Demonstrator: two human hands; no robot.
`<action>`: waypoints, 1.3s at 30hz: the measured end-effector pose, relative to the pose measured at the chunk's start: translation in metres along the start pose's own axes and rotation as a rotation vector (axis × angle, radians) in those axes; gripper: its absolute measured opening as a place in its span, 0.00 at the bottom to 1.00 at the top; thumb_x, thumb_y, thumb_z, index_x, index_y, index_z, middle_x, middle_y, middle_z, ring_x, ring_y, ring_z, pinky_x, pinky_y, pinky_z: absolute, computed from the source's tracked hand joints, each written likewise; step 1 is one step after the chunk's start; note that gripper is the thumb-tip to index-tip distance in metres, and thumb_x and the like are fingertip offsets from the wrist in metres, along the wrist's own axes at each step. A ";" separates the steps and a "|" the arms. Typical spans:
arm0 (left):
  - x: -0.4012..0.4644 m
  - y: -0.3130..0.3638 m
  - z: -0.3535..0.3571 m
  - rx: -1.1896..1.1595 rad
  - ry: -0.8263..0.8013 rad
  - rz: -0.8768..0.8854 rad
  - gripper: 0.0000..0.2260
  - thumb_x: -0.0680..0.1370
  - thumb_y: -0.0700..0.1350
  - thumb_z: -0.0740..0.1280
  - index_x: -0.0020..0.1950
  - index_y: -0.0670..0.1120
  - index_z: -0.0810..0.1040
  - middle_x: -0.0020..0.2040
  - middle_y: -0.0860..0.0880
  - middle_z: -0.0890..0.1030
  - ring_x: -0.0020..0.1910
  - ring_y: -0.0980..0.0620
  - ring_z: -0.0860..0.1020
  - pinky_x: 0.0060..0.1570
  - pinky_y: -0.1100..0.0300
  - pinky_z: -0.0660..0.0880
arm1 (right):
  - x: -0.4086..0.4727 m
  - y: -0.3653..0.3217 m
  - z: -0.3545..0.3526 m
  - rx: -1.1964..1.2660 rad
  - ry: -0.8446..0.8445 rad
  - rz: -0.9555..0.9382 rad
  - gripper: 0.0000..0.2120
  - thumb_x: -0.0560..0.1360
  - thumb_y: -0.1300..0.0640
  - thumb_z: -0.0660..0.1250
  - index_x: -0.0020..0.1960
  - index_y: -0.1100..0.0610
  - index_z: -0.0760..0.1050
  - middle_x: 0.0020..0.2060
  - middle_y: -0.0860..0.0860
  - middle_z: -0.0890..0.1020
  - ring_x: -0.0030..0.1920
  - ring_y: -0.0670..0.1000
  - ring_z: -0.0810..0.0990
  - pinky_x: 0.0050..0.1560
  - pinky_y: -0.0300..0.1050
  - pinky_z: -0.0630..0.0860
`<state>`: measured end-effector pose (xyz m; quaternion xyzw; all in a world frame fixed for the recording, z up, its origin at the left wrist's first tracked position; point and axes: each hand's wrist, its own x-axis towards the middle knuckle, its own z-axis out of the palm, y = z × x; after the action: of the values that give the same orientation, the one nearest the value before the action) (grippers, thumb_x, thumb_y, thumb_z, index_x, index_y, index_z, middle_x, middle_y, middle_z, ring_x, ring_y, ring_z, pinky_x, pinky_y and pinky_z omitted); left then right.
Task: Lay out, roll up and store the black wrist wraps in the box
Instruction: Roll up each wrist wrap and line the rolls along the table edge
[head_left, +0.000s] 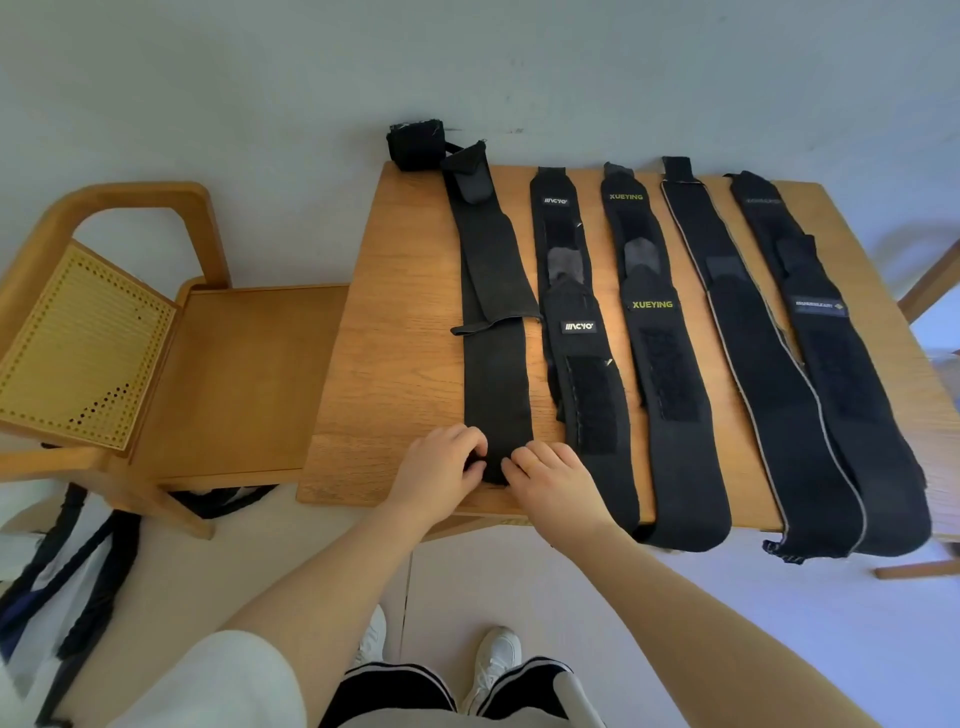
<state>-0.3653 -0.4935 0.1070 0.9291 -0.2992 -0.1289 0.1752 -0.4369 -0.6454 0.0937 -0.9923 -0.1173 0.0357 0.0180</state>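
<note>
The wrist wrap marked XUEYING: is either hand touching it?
No: both the left hand and right hand pinch the plain leftmost wrap, not the XUEYING wrap.

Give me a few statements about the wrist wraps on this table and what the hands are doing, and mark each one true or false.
1. Both hands pinch the near end of the leftmost wrist wrap. True: the left hand and right hand grip it together.
2. A rolled-up wrap sits at the table's far left corner. True.
3. The wraps labelled XUEYING lie furthest right. False: they lie in the middle column.
4. The wooden chair stands right of the table. False: it stands to the left.
5. All laid-out wraps stay fully on the tabletop. False: several overhang the near edge.
</note>
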 end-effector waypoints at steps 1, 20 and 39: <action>0.001 0.000 -0.001 -0.003 0.003 -0.001 0.06 0.79 0.46 0.62 0.55 0.49 0.76 0.54 0.52 0.77 0.55 0.54 0.73 0.54 0.61 0.70 | 0.003 -0.001 -0.007 0.005 -0.055 -0.005 0.16 0.71 0.57 0.73 0.58 0.56 0.78 0.50 0.52 0.79 0.53 0.54 0.78 0.55 0.46 0.73; 0.008 0.003 -0.003 0.162 0.019 0.014 0.14 0.82 0.50 0.57 0.64 0.50 0.76 0.57 0.51 0.72 0.57 0.53 0.69 0.51 0.64 0.65 | 0.012 0.018 -0.012 -0.026 -0.083 0.050 0.22 0.55 0.50 0.83 0.47 0.53 0.83 0.45 0.51 0.82 0.46 0.52 0.81 0.46 0.46 0.79; 0.025 -0.009 -0.011 0.035 0.024 -0.119 0.13 0.81 0.51 0.60 0.63 0.49 0.74 0.59 0.51 0.77 0.60 0.51 0.72 0.54 0.58 0.69 | 0.048 0.004 -0.024 -0.027 0.011 0.069 0.07 0.71 0.59 0.71 0.49 0.57 0.80 0.52 0.53 0.78 0.53 0.54 0.76 0.54 0.47 0.74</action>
<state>-0.3374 -0.4986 0.1095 0.9496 -0.2437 -0.1227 0.1544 -0.3877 -0.6391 0.1145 -0.9961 -0.0832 0.0295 0.0041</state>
